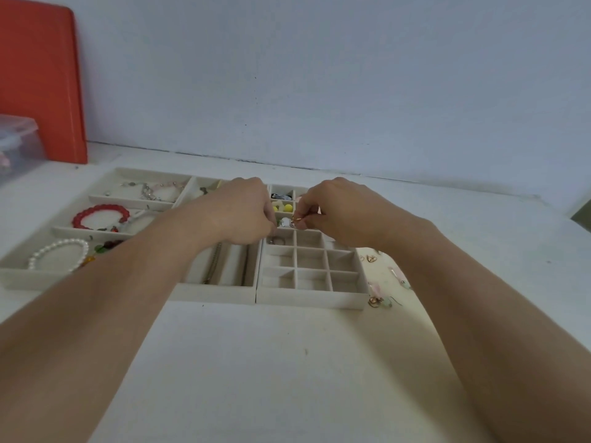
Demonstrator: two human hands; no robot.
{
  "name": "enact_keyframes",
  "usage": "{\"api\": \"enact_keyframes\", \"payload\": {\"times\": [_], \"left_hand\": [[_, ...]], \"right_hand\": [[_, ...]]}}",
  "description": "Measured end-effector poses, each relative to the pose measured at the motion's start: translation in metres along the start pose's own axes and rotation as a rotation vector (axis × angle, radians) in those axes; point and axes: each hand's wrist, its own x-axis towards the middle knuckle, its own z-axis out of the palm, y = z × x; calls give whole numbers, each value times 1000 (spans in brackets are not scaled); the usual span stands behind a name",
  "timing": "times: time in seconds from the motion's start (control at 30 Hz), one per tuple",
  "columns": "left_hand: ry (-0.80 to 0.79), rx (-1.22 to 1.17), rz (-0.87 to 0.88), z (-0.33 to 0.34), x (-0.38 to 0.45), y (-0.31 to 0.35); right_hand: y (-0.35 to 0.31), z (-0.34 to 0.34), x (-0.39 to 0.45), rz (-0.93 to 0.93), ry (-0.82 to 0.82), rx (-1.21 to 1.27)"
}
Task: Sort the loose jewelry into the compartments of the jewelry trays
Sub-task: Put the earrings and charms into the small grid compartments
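Bare table (256,362) fronts the trays; right hand (339,212) pinches an earring (295,220), left hand's (243,212) grip unclear.

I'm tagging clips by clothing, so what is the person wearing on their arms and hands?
Nothing shows. Both forearms are bare up to the picture's edge, with no sleeves in view. The left hand and right hand have no gloves, and no watch, bracelet or ring can be seen on them.

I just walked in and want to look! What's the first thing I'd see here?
Probably the two hands meeting over the small-compartment tray: the right hand pinches a tiny gold piece, and the left hand is curled close beside it. Next, the red bead bracelet and the white pearl bracelet stand out in the left tray. A big orange board leans at the far left.
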Motion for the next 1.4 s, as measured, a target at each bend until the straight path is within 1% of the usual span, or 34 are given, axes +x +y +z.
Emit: {"api": "enact_keyframes", "payload": {"times": [0.2, 0.33, 0.4, 0.7, 1.03, 1.2, 1.3, 1.4], "left_hand": [[48, -35, -15, -4, -1, 0], [225, -122, -7, -12, 0, -3], [275, -161, -30, -15, 0, -6], [254, -126, -43, -10, 4, -11], [246, -134, -40, -7, 7, -12], [237, -127, -32, -6, 7, -12], [234, -122, -32, -5, 6, -11], [236, -124, -35, -6, 6, -12]], "right_hand": [[-4, 5, 2, -24, -21, 22], [-13, 10, 4, -25, -48, 19], [-16, 12, 5, -42, -54, -5], [-20, 16, 5, -70, -23, -70], [-17, 14, 6, -32, 14, -24], [-14, 9, 4, -27, -17, 5], [-15, 9, 3, -38, -61, -17], [-17, 9, 3, -51, -70, -31]]}}
